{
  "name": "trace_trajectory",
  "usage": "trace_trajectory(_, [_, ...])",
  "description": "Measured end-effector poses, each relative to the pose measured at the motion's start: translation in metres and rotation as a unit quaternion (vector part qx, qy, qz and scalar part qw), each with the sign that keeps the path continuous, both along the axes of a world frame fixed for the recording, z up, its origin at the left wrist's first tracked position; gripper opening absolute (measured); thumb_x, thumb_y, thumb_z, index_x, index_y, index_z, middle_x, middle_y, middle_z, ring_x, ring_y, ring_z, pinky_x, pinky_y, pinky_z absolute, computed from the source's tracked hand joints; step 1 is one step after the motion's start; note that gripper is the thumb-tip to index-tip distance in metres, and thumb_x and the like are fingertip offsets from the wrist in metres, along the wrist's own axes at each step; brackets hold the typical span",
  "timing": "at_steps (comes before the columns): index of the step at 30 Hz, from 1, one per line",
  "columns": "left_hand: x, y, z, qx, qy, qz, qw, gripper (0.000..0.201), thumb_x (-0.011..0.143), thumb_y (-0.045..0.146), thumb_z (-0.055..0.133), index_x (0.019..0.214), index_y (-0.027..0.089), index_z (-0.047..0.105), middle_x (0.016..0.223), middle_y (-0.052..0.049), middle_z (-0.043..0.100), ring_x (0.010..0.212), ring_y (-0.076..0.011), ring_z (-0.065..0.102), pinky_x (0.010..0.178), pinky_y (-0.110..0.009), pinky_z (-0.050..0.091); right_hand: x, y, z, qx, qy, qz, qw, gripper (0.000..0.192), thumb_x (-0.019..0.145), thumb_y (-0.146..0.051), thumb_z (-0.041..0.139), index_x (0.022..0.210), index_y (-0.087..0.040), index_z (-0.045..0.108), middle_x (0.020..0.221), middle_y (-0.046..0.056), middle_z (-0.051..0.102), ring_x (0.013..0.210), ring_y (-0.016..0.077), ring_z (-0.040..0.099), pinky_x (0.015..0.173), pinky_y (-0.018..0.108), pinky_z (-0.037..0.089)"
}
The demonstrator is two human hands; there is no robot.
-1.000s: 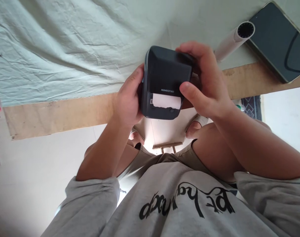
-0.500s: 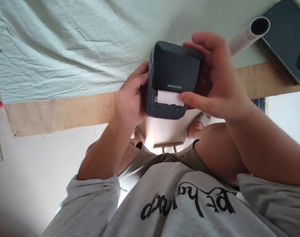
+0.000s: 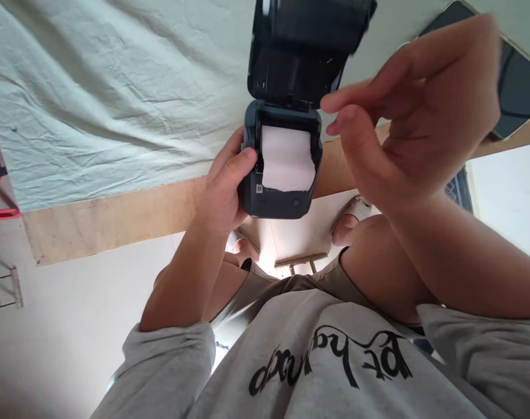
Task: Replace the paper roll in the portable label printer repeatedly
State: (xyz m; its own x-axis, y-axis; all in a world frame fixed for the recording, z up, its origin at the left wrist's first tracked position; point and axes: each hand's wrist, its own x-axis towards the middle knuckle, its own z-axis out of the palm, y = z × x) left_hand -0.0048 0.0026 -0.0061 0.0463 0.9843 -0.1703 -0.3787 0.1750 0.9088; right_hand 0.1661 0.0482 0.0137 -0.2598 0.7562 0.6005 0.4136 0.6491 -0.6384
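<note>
My left hand (image 3: pixel 225 185) grips a dark label printer (image 3: pixel 276 205) by its left side, thumb on the top edge. The printer's lid (image 3: pixel 295 64) is swung up and back. A white paper roll (image 3: pixel 286 154) sits in the bay, its torn end lying over the front edge near the power button. My right hand (image 3: pixel 416 119) is raised at the printer's right, fingertips close to the lid's hinge. Its fingers are partly bent with thumb and forefinger apart, and nothing shows between them. I cannot tell whether a fingertip touches the lid.
A pale green cloth (image 3: pixel 116 105) covers the table, with a bare wooden edge (image 3: pixel 116 218) along the front. A dark flat panel (image 3: pixel 520 87) lies at the right, partly behind my right hand. Red-edged things (image 3: pixel 3 214) stand at the far left.
The printer's lid has gone from closed to raised, uncovering the paper roll. My right hand has come off the printer and moved right. My left hand has kept its hold.
</note>
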Motion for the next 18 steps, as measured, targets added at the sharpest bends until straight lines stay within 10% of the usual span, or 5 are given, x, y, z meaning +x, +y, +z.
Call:
trace_trajectory(10, [0.004, -0.002, 0.009, 0.01, 0.105, -0.039, 0.994, 0.031, 0.079, 0.042, 0.049, 0.096, 0.018, 0.058, 0.087, -0.003, 0.061, 0.098, -0.0163, 0.06, 0.063, -0.02, 0.049, -0.004, -0.005, 0.009, -0.141, -0.362, -0.023, 0.921, 0.032, 0.076, -0.051, 0.045, 0.096, -0.03, 0.059, 0.069, 0.0, 0.061, 0.05, 0.0086, 0.04, 0.051, 0.024, 0.017])
trace_trajectory(18, [0.002, -0.002, 0.007, 0.018, 0.083, -0.039, 0.996, 0.032, 0.078, 0.041, 0.05, 0.099, 0.017, 0.056, 0.104, -0.005, 0.061, 0.107, -0.0188, 0.058, 0.067, -0.022, 0.05, -0.005, -0.003, 0.013, -0.169, -0.335, 0.017, 0.927, 0.039, 0.069, -0.042, 0.054, 0.106, -0.031, 0.055, 0.072, -0.001, 0.061, 0.054, 0.0096, 0.045, 0.05, 0.025, 0.025])
